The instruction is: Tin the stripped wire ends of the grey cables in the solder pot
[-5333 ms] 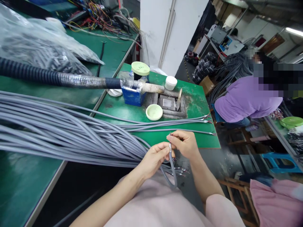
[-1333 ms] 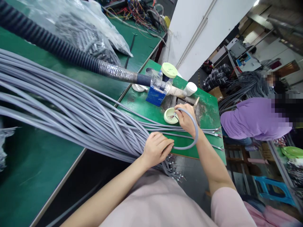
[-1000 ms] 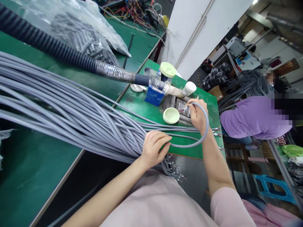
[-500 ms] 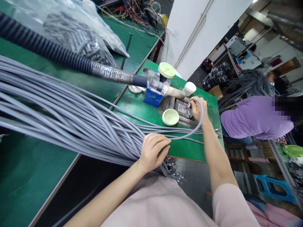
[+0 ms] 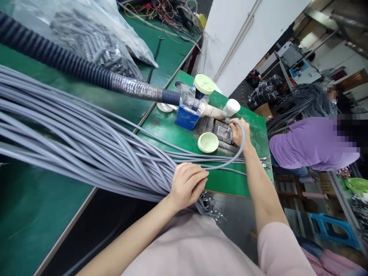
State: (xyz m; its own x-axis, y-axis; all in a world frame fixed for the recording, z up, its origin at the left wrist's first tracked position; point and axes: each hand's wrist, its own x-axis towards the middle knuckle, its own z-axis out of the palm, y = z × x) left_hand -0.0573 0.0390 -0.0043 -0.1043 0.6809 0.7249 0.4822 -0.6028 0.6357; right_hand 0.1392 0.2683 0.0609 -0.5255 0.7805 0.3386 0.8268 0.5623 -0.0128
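Note:
My right hand (image 5: 239, 132) is closed on the end of a grey cable (image 5: 240, 151), which loops back toward my left hand. Thin stripped wires at that end lie over a small metal plate (image 5: 223, 132) set in a dirty holder. My left hand (image 5: 188, 183) rests with curled fingers on the thick bundle of grey cables (image 5: 138, 161), at the place where the looped cable leaves it. Beside the plate sits an open pale-green tub (image 5: 208, 142). A hose nozzle (image 5: 214, 112) lies on a blue box (image 5: 186, 117) behind it.
The black corrugated hose (image 5: 86, 73) crosses the green table (image 5: 161, 134) from upper left. Behind the plate stand a white jar (image 5: 231, 107) and a yellow-lidded jar (image 5: 204, 83). A plastic bag of grey tubes (image 5: 94, 42) lies upper left. A person in purple (image 5: 304, 143) is at right.
My right hand and the wire end have shifted very slightly over the plate. The view has moved a little; my left hand keeps its place on the cables.

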